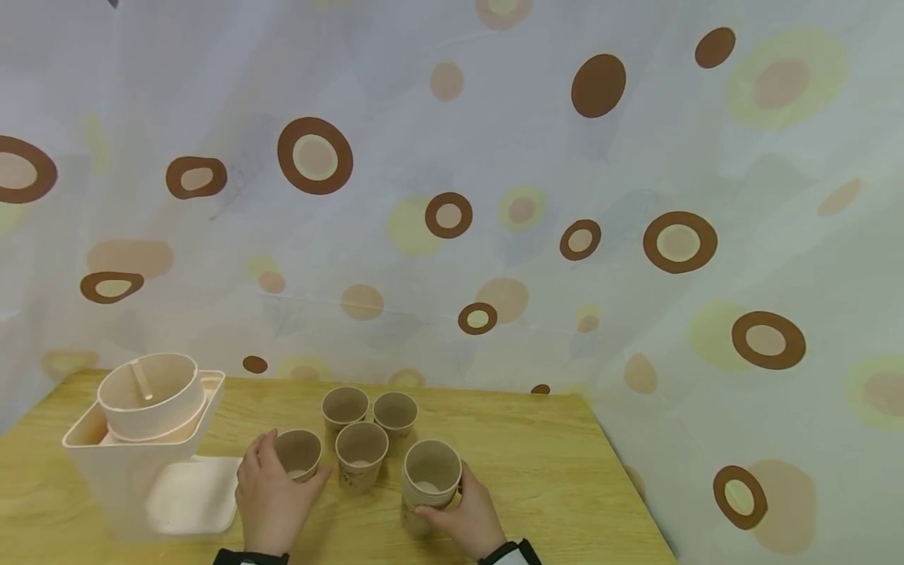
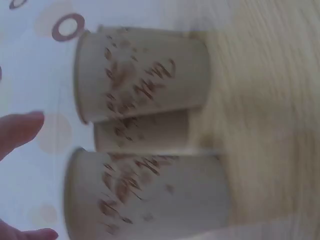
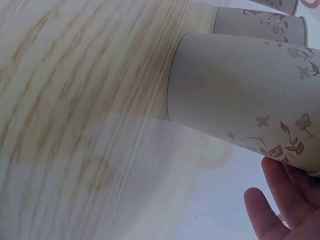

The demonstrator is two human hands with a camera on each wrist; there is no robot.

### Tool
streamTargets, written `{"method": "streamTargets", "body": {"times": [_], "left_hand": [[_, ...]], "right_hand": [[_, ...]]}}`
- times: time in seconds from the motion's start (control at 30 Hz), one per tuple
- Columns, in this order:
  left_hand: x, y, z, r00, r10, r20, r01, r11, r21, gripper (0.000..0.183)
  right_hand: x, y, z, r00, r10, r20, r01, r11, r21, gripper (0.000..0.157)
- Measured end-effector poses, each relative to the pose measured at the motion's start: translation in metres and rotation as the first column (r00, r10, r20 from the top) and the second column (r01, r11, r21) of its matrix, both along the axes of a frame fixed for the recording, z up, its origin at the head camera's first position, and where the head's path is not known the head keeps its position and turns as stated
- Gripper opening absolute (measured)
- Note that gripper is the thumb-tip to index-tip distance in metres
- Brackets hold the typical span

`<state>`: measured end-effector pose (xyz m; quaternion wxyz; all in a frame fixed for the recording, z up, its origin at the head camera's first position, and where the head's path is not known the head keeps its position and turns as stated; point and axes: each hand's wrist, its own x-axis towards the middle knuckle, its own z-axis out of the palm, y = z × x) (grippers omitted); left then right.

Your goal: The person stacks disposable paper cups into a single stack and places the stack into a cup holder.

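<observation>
My right hand (image 1: 469,514) grips a small stack of beige paper cups (image 1: 429,490) near its top, thumb across the near side and fingers at the right. The right wrist view shows a flower-printed cup (image 3: 240,95) of it upright on the table, with fingers (image 3: 280,185) by its upper part. My left hand (image 1: 274,494) is spread around the rim of a single cup (image 1: 300,472). In the left wrist view, its fingertips (image 2: 32,122) stand apart from the printed cups (image 2: 150,192). Three other cups (image 1: 362,451) stand between the hands, farther back.
At the left stands a pale plastic container (image 1: 127,486) with a round tub (image 1: 151,392) set in its top. A white tray-like piece (image 1: 194,494) lies beside it. Behind the wooden table (image 1: 551,486) hangs a dotted sheet (image 1: 395,141).
</observation>
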<state>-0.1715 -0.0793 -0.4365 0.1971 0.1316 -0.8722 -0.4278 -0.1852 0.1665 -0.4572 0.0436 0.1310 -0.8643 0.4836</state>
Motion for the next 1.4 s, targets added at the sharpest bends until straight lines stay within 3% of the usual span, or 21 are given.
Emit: {"method": "streamTargets", "body": {"times": [0.17, 0.53, 0.8, 0.97, 1.4], "left_hand": [[0.002, -0.014, -0.016, 0.994, -0.017, 0.110, 0.019, 1.000, -0.022, 0.098], [0.002, -0.024, -0.030, 0.993, 0.025, 0.119, -0.025, 1.000, 0.005, 0.091], [0.007, -0.019, -0.021, 0.993, 0.120, 0.018, -0.121, 0.985, 0.125, 0.091], [0.010, -0.016, -0.010, 0.990, 0.137, -0.016, -0.133, 0.980, 0.148, 0.091], [0.009, -0.025, -0.010, 0.988, 0.012, 0.157, -0.044, 0.979, 0.201, 0.108]], "right_hand": [[0.002, -0.001, -0.006, 1.000, 0.014, 0.000, -0.014, 1.000, -0.005, 0.077], [0.004, -0.007, -0.004, 0.996, 0.076, 0.041, -0.075, 0.997, -0.036, 0.075], [0.006, -0.004, -0.001, 0.996, 0.071, 0.055, -0.069, 0.997, -0.029, 0.076], [0.005, -0.001, 0.001, 0.998, 0.046, 0.034, -0.046, 0.999, -0.020, 0.075], [0.002, 0.004, -0.002, 0.998, 0.047, -0.029, -0.047, 0.999, 0.003, 0.075]]}}
